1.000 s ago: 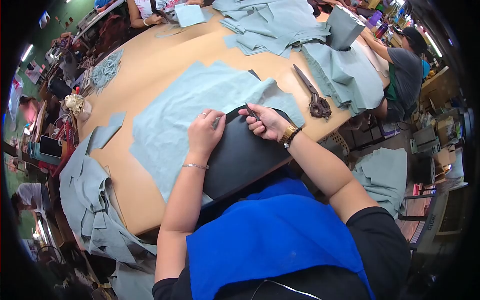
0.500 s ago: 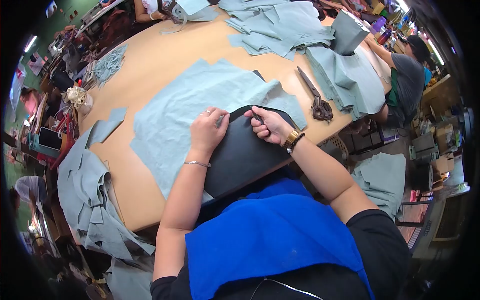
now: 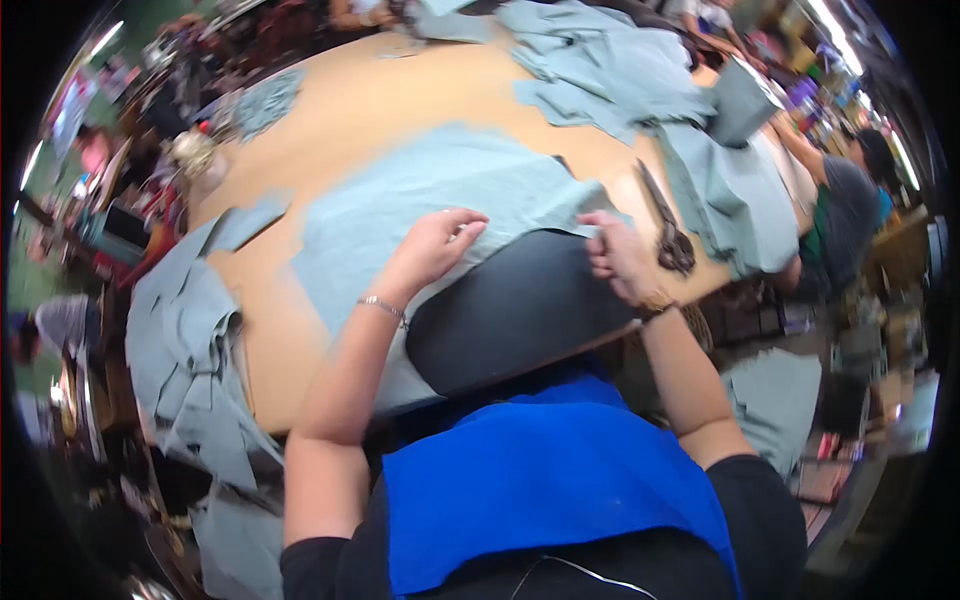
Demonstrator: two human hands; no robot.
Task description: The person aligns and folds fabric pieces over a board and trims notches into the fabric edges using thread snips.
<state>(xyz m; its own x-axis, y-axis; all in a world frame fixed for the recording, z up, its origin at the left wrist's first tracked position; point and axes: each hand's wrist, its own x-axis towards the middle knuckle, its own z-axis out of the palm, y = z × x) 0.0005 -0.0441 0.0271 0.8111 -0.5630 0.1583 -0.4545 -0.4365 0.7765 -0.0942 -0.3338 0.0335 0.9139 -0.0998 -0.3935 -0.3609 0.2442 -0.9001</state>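
Left-edge bundle: rumpled grey-green cloth bundle (image 3: 185, 330), draped over the left rim of the bench (image 3: 350, 90) and hanging below it.
Pale tub: pale tub (image 3: 195, 157), near the far left rim; contents blurred.
Scrap heap: small scrap heap (image 3: 268, 103) of grey-green strips, just beside the tub.
Light sheet: light blue-green sheet (image 3: 370, 220), lying fairly flat across the middle of the bench, lightly creased, between the two piles of cloth.
Left hand: left hand (image 3: 440, 240), over the sheet; thumb and fingers slightly parted, nothing seen between them. Whether the fingertips touch the cloth cannot be told. Thin bracelet (image 3: 380, 305) at the wrist.
Black panel: black panel (image 3: 515, 305), at the near rim in front of the wearer; the sheet's curved edge runs along its upper side.
Apron: bright blue apron (image 3: 550, 490) on the wearer, below the panel.
Far pile: loose pile (image 3: 600, 70) of grey-green pieces, on the far side.
Right hand: right hand (image 3: 618, 252), at the right end of the sheet's curved edge; fingers curled, forefinger forward. Blur prevents telling whether anything is pinched. Gold-toned band (image 3: 655, 302) at the wrist.
Scissors: dark-handled scissors (image 3: 662, 207), lying right of the right hand, blades pointing away from the wearer.
Right-side stack: layered cloth stack (image 3: 735, 190), just beside the scissors.
Co-worker: person (image 3: 850, 210) in a grey top, at the right rim.
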